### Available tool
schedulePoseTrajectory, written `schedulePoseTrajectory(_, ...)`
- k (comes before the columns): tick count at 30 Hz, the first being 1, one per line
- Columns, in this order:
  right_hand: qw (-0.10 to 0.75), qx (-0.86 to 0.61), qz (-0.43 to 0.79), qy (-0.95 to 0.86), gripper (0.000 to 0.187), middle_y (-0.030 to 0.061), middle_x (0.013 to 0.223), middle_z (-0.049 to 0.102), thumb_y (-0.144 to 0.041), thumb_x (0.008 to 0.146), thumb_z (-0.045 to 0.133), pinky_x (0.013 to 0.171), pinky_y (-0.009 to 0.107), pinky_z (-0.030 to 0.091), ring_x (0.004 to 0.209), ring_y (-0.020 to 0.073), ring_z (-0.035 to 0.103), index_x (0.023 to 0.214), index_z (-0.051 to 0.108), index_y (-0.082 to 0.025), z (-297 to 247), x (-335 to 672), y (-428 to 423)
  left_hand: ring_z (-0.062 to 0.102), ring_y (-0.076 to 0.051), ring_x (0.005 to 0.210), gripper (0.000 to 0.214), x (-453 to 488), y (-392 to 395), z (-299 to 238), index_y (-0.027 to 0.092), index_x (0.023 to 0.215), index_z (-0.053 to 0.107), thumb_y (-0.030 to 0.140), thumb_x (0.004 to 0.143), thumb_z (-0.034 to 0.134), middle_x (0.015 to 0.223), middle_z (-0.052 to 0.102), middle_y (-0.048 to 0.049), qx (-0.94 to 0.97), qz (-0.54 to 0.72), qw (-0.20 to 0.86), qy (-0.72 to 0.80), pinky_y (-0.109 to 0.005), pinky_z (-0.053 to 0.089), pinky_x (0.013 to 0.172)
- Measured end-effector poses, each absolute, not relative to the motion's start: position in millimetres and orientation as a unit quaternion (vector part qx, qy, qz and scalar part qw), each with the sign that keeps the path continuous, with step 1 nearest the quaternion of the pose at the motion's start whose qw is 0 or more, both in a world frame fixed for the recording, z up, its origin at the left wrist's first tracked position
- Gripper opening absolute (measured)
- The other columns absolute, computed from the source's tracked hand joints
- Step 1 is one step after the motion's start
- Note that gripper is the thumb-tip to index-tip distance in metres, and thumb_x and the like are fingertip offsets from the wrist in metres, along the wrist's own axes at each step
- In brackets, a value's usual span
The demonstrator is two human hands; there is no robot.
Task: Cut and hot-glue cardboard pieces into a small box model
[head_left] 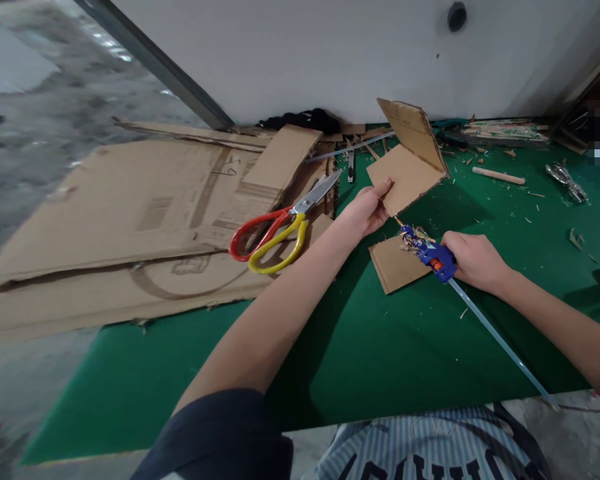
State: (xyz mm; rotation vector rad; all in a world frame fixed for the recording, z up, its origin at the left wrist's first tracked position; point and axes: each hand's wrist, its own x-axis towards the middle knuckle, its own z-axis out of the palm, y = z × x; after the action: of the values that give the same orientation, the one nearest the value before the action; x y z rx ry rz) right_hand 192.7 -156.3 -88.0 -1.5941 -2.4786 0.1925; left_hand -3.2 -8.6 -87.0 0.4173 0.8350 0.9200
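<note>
My left hand (367, 210) pinches the near corner of a folded cardboard piece (405, 175), whose far flap (414, 132) stands up at an angle. My right hand (473, 259) is closed round a blue hot-glue gun (433, 253) with a clear glue stick (500, 343) trailing out of its back. The gun's nozzle points at the lower edge of the held cardboard. A smaller flat cardboard piece (393, 265) lies on the green table (360, 347) just below the nozzle.
Red-and-yellow-handled scissors (280, 230) lie on a large flattened cardboard box (125, 220) at the left. Wooden sticks (499, 175), scraps and pliers (566, 180) are scattered at the back right. A white wall (305, 53) stands behind the table.
</note>
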Motion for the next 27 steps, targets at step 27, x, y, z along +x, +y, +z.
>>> schedulePoseTrajectory(27, 0.117, -0.553, 0.058, -0.823, 0.014, 0.0081, 0.08, 0.065, -0.032, 0.088, 0.056, 0.057, 0.029, 0.028, 0.068, 0.0225, 0.06, 0.09, 0.047, -0.022, -93.6, 199.5, -157.1, 0.08, -0.017, 0.07, 0.039, -2.4, -9.7, -85.9, 0.004, 0.139, 0.055, 0.011, 0.101, 0.054, 0.089, 0.082, -0.013, 0.188, 0.434, 0.782, 0.406, -0.023, 0.066, 0.081)
